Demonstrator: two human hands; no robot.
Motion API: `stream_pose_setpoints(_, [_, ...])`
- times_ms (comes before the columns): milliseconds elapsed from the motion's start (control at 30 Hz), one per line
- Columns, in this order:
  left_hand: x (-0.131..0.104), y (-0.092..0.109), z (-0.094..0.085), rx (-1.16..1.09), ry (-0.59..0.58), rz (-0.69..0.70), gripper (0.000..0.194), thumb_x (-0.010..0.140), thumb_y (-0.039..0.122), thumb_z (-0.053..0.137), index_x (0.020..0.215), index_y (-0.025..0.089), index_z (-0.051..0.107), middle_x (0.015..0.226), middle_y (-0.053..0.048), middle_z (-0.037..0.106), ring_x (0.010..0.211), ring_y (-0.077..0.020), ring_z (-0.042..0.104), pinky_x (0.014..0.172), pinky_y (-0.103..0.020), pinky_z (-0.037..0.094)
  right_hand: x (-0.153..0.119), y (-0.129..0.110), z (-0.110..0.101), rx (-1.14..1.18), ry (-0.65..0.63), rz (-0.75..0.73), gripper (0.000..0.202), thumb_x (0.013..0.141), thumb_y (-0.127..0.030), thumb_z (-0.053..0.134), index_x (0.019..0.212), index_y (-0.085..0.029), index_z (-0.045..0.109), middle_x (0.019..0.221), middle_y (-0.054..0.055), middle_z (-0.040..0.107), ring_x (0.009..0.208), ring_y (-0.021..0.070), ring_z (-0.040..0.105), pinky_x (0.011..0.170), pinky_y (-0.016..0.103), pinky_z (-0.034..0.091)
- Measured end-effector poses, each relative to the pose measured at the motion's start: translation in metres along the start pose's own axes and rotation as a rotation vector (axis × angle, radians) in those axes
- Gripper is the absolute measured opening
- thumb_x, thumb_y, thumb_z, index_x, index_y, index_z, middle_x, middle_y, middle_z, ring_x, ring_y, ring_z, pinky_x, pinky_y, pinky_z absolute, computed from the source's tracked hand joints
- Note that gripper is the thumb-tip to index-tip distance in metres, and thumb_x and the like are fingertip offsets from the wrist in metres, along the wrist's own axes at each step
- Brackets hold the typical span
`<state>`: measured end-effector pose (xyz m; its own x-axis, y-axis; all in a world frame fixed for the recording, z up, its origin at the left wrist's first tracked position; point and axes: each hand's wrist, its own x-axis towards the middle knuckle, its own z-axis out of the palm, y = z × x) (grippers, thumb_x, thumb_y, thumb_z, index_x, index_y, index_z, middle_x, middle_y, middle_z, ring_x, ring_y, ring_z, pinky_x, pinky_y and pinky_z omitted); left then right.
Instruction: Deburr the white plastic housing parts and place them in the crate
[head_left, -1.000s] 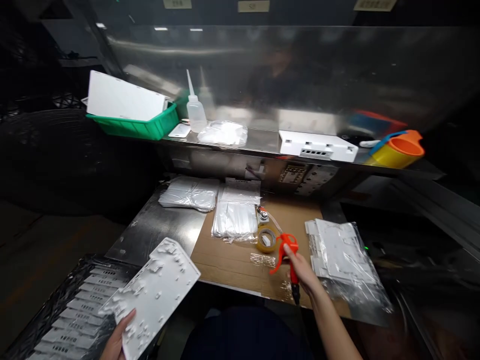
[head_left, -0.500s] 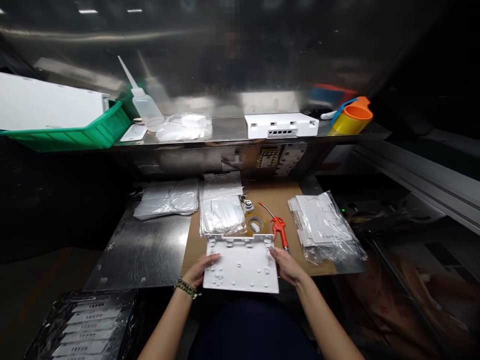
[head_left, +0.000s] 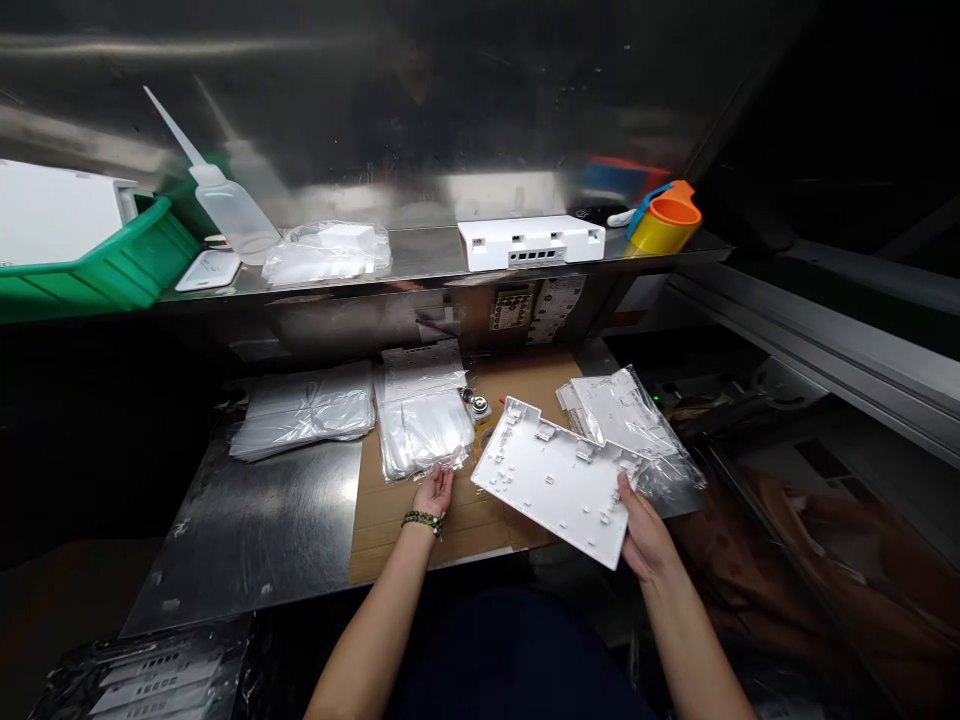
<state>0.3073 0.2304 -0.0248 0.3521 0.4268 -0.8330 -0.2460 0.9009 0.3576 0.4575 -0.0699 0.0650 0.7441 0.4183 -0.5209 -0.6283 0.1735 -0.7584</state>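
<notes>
In my right hand is a white plastic housing panel, gripped by its right edge with the thumb on top. The panel is tilted, its left end raised, and its inner face with small posts and clips shows. My left hand is at the near edge of a clear plastic bag, palm up, fingertips closed on the film. That bag lies on a pile of bags over the cardboard sheet. The panel covers most of a tape roll and nearly all of the red air gun.
More clear bags are stacked at the left. Bagged white panels lie at the right. On the shelf are a squeeze bottle, a green bin, a white housing and a yellow-orange tape roll.
My left hand has let go of the panel and moved to the bag's near edge. My right hand has swung the panel to the right and turned it. The view has shifted.
</notes>
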Motion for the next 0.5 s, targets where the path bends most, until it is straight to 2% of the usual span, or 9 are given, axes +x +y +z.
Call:
stream_pose_setpoints(133, [-0.020, 0.008, -0.009, -0.061, 0.073, 0.151, 0.031, 0.098, 0.033, 0.065, 0.125, 0.017, 0.063, 0.123, -0.010, 0.066, 0.098, -0.0208, 0.068, 0.081, -0.039, 0.061, 0.004, -0.001, 0.007, -0.001, -0.004, 0.004, 0.062, 0.089, -0.056, 0.074, 0.138, -0.020, 0.062, 0.128, 0.011, 0.075, 0.129, 0.0324, 0.066, 0.105, 0.046, 0.059])
stream_pose_setpoints(267, [-0.052, 0.038, -0.020, -0.112, 0.040, 0.345, 0.021, 0.098, 0.028, 0.066, 0.115, 0.015, 0.066, 0.111, -0.007, 0.069, 0.089, -0.0173, 0.068, 0.075, -0.034, 0.061, 0.007, -0.006, 0.021, 0.008, -0.060, 0.040, 0.062, 0.090, -0.058, 0.070, 0.139, -0.021, 0.061, 0.132, 0.011, 0.074, 0.132, 0.0321, 0.064, 0.107, 0.047, 0.058])
stream_pose_setpoints(367, [-0.076, 0.064, -0.027, -0.117, 0.011, 0.511, 0.005, 0.096, 0.017, 0.067, 0.100, 0.014, 0.065, 0.098, -0.002, 0.069, 0.084, -0.0143, 0.068, 0.073, -0.029, 0.060, 0.009, -0.011, 0.036, -0.001, -0.119, 0.084, 0.064, 0.091, -0.063, 0.066, 0.139, -0.022, 0.060, 0.133, 0.011, 0.073, 0.134, 0.0323, 0.062, 0.110, 0.049, 0.055])
stream_pose_setpoints(400, [-0.083, 0.070, -0.028, -0.103, -0.001, 0.557, 0.006, 0.094, 0.013, 0.069, 0.095, 0.014, 0.064, 0.094, 0.000, 0.068, 0.084, -0.0134, 0.068, 0.075, -0.028, 0.060, 0.011, -0.012, 0.042, -0.002, -0.141, 0.105, 0.064, 0.091, -0.065, 0.065, 0.138, -0.022, 0.061, 0.133, 0.012, 0.073, 0.134, 0.0324, 0.062, 0.109, 0.049, 0.055])
stream_pose_setpoints(500, [-0.098, 0.072, -0.026, 0.002, -0.047, 0.618, 0.013, 0.090, 0.008, 0.072, 0.093, 0.016, 0.063, 0.090, 0.002, 0.068, 0.082, -0.0119, 0.068, 0.078, -0.026, 0.059, 0.015, -0.011, 0.066, -0.029, -0.260, 0.204, 0.062, 0.090, -0.066, 0.065, 0.132, -0.020, 0.064, 0.127, 0.013, 0.076, 0.127, 0.0329, 0.067, 0.105, 0.050, 0.057])
